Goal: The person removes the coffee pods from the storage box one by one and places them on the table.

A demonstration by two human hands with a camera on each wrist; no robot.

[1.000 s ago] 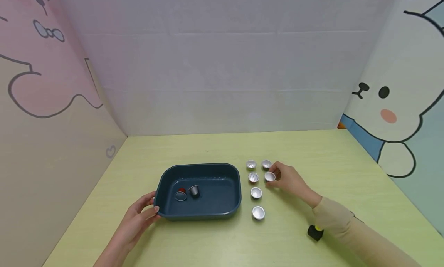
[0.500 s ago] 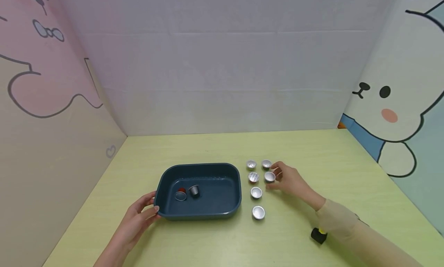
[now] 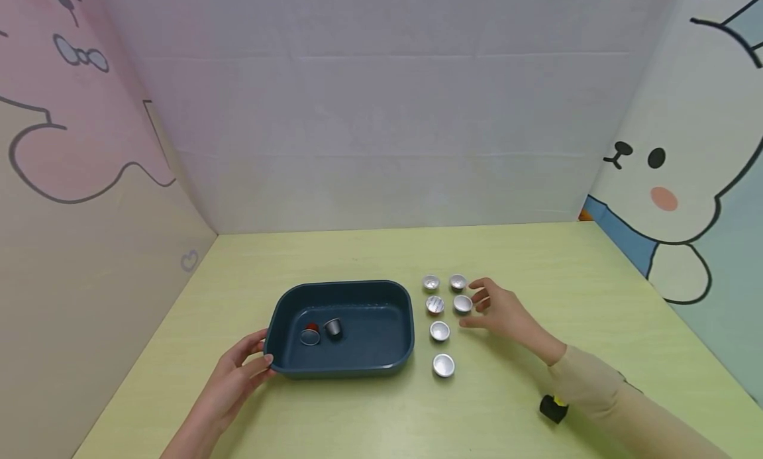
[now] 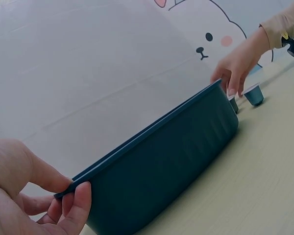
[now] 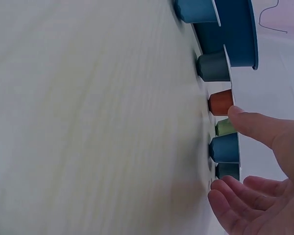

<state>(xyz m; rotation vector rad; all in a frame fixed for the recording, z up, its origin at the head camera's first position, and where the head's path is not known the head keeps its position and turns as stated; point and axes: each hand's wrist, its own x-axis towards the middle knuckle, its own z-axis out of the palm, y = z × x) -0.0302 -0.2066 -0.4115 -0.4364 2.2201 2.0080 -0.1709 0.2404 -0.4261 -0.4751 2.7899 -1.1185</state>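
My left hand [image 3: 241,373] pinches the left rim of a dark blue rectangular basin [image 3: 340,371], thumb over the edge in the left wrist view. Two coffee capsules lie inside: a tipped silver-grey one [image 3: 334,327] and a red one [image 3: 312,326] with its pale lid beside it. To the right, my right hand [image 3: 501,313] hovers low with thumb and fingers parted around a coffee capsule [image 3: 462,305], holding nothing. The right wrist view shows that capsule as blue [image 5: 225,148], standing lid up between thumb and fingers. Behind it stands another capsule [image 3: 457,282].
A column of several capsules stands lid up between basin and right hand, from a near one [image 3: 444,365] to a far one [image 3: 431,283]. A black and yellow device [image 3: 554,409] hangs at the right sleeve. A white wall [image 3: 381,148] closes off the table's back.
My right hand's fingers have come off the capsule and spread, and the hand has shifted slightly right. The capsule stays in its place. The left hand and basin hold still.
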